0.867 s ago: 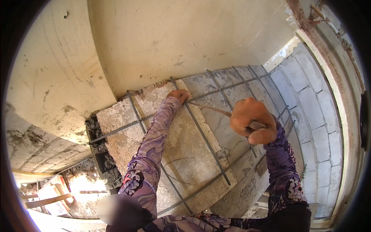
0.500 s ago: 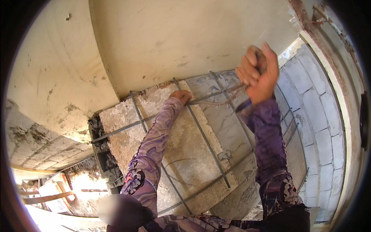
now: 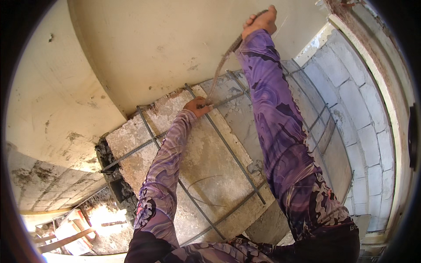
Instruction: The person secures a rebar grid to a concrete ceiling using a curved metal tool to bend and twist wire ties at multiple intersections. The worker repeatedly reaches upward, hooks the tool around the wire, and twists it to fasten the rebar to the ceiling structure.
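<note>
Curved rust-brown strand [image 3: 223, 59]: long axis slants up rightward from left grip [image 3: 197, 106], hold unclear, to right grip [image 3: 262, 22], closed round upper end.

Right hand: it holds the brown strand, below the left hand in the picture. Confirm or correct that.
Not below: the head view shows the right hand, holding the brown strand, above the left hand in the picture.

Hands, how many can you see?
2: the left hand by the steel rebar, and the right hand raised before the cream wall, holding a brown strand. None looks hidden.
</note>
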Motion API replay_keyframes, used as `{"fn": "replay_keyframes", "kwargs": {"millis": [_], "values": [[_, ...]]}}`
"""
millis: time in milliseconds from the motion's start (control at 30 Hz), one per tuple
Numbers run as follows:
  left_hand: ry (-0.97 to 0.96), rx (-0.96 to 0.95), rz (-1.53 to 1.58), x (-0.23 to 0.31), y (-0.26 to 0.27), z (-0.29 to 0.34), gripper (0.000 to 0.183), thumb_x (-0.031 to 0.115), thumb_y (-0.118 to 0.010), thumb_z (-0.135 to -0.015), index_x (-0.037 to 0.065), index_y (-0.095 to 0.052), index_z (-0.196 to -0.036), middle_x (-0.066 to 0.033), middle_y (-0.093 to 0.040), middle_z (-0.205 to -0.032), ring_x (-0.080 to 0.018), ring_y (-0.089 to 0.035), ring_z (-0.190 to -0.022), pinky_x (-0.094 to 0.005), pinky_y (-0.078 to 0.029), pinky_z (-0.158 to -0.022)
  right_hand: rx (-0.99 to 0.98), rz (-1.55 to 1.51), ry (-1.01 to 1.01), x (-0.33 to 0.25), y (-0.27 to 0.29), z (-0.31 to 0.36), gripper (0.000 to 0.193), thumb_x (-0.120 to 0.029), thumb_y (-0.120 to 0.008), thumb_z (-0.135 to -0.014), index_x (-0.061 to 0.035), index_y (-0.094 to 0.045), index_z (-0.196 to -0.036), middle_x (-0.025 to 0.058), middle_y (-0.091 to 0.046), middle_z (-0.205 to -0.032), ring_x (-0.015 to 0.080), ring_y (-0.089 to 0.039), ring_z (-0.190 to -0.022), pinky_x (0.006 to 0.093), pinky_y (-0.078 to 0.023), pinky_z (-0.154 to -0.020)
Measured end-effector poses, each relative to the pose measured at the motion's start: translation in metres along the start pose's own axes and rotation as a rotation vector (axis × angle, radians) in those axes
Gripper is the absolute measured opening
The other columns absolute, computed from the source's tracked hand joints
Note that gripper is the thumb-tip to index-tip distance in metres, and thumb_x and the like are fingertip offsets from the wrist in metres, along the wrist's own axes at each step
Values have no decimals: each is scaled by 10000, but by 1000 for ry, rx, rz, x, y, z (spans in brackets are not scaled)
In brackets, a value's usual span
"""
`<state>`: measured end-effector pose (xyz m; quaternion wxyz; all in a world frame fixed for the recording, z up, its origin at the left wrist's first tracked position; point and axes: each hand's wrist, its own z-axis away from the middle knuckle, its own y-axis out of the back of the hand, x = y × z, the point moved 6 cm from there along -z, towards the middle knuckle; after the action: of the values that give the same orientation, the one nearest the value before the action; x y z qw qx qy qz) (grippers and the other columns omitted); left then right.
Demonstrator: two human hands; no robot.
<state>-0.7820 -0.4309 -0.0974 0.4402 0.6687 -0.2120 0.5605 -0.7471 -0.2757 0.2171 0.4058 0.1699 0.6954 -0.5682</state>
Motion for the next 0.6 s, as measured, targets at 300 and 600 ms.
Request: {"fn": "replay_keyframes", "kwargs": {"millis": [300, 600], "values": [[-173, 24, 92, -3, -3, -5, 325, 22, -555, -754, 116, -677, -1040, -38, -549, -1092, -171, -542, -992, -281, -434, -888, -1151, -342, -300, 26, -73, 90, 218, -222, -568, -895, -107, -521, -1075, 66, -585, -715, 144, -538, -584, 312, -476, -577], [-177, -60, 458, -6, -10, -4, 339, -92, -484, -747, 64, -495, -1047, -34, -601, -986, -147, -577, -982, -256, -430, -864, -1347, 73, 203, 8, -64, 114, 275, -205, -591, -896, -44, -483, -1092, 89, -566, -676, 145, -520, -523, 325, -487, -506]]}}
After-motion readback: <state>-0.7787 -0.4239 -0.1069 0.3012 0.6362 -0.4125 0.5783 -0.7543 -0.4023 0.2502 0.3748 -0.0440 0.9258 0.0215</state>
